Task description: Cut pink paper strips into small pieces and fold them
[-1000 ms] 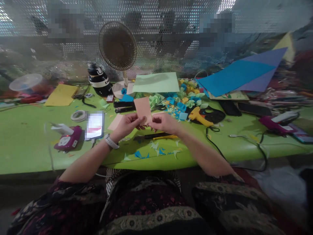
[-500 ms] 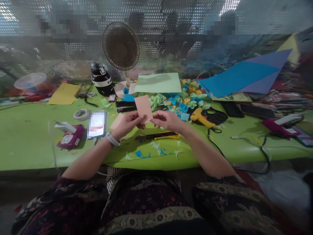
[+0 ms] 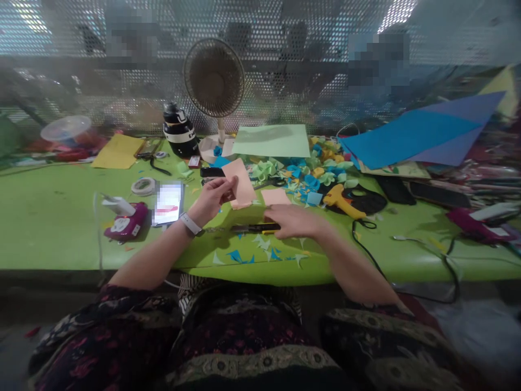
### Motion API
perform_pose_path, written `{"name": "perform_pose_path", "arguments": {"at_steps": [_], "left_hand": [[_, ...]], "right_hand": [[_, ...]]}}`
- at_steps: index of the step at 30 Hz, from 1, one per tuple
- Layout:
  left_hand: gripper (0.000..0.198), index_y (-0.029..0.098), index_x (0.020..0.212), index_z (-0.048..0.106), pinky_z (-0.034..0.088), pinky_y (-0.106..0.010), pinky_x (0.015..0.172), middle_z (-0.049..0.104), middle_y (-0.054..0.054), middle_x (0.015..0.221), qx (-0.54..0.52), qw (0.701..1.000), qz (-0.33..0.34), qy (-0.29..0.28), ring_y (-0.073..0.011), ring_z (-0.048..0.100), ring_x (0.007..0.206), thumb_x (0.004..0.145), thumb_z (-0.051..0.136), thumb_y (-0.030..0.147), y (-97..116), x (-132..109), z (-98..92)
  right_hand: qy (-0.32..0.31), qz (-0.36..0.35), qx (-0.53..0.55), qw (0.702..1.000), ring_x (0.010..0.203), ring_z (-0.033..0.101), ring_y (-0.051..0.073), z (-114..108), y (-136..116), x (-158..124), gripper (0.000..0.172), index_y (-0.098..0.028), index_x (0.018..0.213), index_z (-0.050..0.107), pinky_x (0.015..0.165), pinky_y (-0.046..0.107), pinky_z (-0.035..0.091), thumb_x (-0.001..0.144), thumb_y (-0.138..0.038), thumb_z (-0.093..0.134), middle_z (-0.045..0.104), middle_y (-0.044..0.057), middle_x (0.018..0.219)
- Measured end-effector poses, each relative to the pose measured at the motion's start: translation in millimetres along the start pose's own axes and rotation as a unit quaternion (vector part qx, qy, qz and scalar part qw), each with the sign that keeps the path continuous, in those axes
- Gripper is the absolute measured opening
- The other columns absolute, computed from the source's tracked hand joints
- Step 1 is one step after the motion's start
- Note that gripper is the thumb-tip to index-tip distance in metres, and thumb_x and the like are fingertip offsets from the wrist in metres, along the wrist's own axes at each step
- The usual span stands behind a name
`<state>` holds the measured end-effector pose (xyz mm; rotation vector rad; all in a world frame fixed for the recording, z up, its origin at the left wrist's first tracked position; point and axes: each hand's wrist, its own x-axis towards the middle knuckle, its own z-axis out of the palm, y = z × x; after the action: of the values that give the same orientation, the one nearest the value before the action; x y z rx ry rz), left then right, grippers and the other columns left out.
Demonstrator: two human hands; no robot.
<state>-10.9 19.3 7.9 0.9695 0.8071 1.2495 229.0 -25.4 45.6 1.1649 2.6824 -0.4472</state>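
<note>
My left hand (image 3: 217, 195) is closed, pinching a peach-coloured piece of paper (image 3: 243, 182) between thumb and fingers, held up above the table. A second peach edge shows at its lower end. Flat on the table to the right lies another peach paper piece (image 3: 275, 197). My right hand (image 3: 297, 221), blurred by motion, is over the right end of a black and yellow utility knife (image 3: 256, 228). Its fingertips are partly hidden, so I cannot tell whether they grip the knife. Small blue and pale green paper scraps (image 3: 264, 250) lie just in front of it.
Behind the hands are a heap of folded paper pieces (image 3: 301, 171), a fan (image 3: 214, 79) and a black bottle (image 3: 179, 133). A yellow glue gun (image 3: 342, 201) lies right. Left are a phone (image 3: 168, 203), a tape roll (image 3: 143, 186) and a purple power socket (image 3: 127, 222).
My right hand has left the held paper and moved down and right to the utility knife. A peach piece now lies right of the held paper; the one left of my left hand no longer shows there.
</note>
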Motion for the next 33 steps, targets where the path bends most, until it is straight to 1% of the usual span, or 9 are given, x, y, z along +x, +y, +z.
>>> {"name": "perform_pose_path", "arguments": {"at_steps": [4, 8, 10, 12, 15, 17, 21, 25, 33], "left_hand": [[0.039, 0.016, 0.063, 0.062, 0.045, -0.019, 0.052, 0.052, 0.006, 0.055, -0.036, 0.999, -0.005, 0.017, -0.0039, 0.046, 0.049, 0.057, 0.093, 0.04, 0.6, 2.8, -0.8], [0.039, 0.015, 0.061, 0.061, 0.044, -0.018, 0.052, 0.05, 0.006, 0.054, -0.049, 0.999, 0.005, 0.012, -0.0034, 0.044, 0.048, 0.059, 0.093, 0.039, 0.9, 6.1, -3.3], [0.039, 0.015, 0.061, 0.062, 0.044, -0.018, 0.052, 0.049, 0.006, 0.054, -0.05, 0.999, 0.012, 0.008, -0.0034, 0.044, 0.048, 0.061, 0.092, 0.039, 0.5, 7.4, -4.5], [0.037, 0.015, 0.063, 0.063, 0.043, -0.017, 0.051, 0.052, 0.005, 0.055, -0.052, 0.998, 0.021, 0.008, -0.0034, 0.047, 0.05, 0.061, 0.091, 0.039, -0.5, 8.4, -5.5], [0.036, 0.014, 0.065, 0.065, 0.044, -0.017, 0.052, 0.057, 0.004, 0.058, -0.057, 0.998, 0.03, 0.009, -0.004, 0.051, 0.052, 0.062, 0.091, 0.039, -2.5, 9.4, -7.2], [0.035, 0.015, 0.065, 0.066, 0.045, -0.017, 0.053, 0.059, 0.003, 0.06, -0.056, 0.998, 0.033, 0.006, -0.0043, 0.053, 0.054, 0.063, 0.09, 0.039, -3.6, 9.6, -8.4], [0.034, 0.015, 0.065, 0.066, 0.046, -0.017, 0.054, 0.061, 0.002, 0.061, -0.049, 0.998, 0.034, 0.008, -0.0046, 0.054, 0.054, 0.065, 0.089, 0.039, -4.2, 9.2, -9.0], [0.036, 0.015, 0.064, 0.065, 0.045, -0.018, 0.054, 0.061, 0.002, 0.062, -0.047, 0.998, 0.025, 0.025, -0.0051, 0.055, 0.055, 0.061, 0.091, 0.04, -3.0, 8.0, -6.6], [0.036, 0.015, 0.063, 0.065, 0.043, -0.018, 0.052, 0.06, 0.002, 0.06, -0.051, 0.998, 0.027, 0.024, -0.0046, 0.053, 0.054, 0.059, 0.092, 0.04, -2.1, 7.0, -4.5]], "right_hand": [[0.009, -0.002, 0.003, 1.0, 0.091, 0.059, 0.025, 1.9, -6.8, 3.1, 0.026, -0.018, 0.098, 0.061, 0.072, 0.033, 0.042, 0.072, -0.018, 0.063, 0.065, 0.01, 0.104], [0.048, -0.047, 0.063, 0.996, 0.086, 0.058, 0.022, -10.2, -3.2, -7.1, 0.027, -0.019, 0.095, 0.057, 0.071, 0.032, 0.044, 0.069, -0.016, 0.063, 0.063, 0.007, 0.099], [0.111, -0.057, 0.093, 0.988, 0.085, 0.058, 0.021, -19.4, 0.0, -18.1, 0.027, -0.019, 0.096, 0.057, 0.073, 0.032, 0.046, 0.07, -0.016, 0.061, 0.063, 0.006, 0.098], [0.207, -0.038, 0.095, 0.973, 0.088, 0.06, 0.021, -27.0, 4.8, -29.7, 0.025, -0.02, 0.098, 0.057, 0.077, 0.032, 0.047, 0.073, -0.017, 0.059, 0.065, 0.006, 0.099], [0.337, 0.037, 0.01, 0.941, 0.094, 0.061, 0.026, -31.3, 16.7, -41.2, 0.024, -0.021, 0.1, 0.06, 0.081, 0.037, 0.046, 0.076, -0.017, 0.056, 0.066, 0.009, 0.1], [0.379, 0.071, -0.045, 0.922, 0.097, 0.061, 0.029, -30.1, 26.0, -43.1, 0.028, -0.02, 0.103, 0.062, 0.083, 0.04, 0.046, 0.075, -0.016, 0.058, 0.067, 0.011, 0.102], [0.396, 0.079, -0.08, 0.911, 0.1, 0.06, 0.031, -25.0, 36.7, -39.0, 0.034, -0.019, 0.107, 0.063, 0.085, 0.041, 0.047, 0.073, -0.014, 0.059, 0.067, 0.012, 0.105], [0.404, 0.071, -0.078, 0.909, 0.102, 0.06, 0.03, -22.6, 34.7, -35.5, 0.033, -0.021, 0.107, 0.064, 0.085, 0.042, 0.048, 0.075, -0.015, 0.058, 0.067, 0.011, 0.107], [0.408, 0.069, -0.082, 0.907, 0.101, 0.06, 0.03, -22.4, 32.5, -33.6, 0.032, -0.02, 0.105, 0.064, 0.086, 0.043, 0.048, 0.075, -0.013, 0.057, 0.068, 0.011, 0.105]]}}
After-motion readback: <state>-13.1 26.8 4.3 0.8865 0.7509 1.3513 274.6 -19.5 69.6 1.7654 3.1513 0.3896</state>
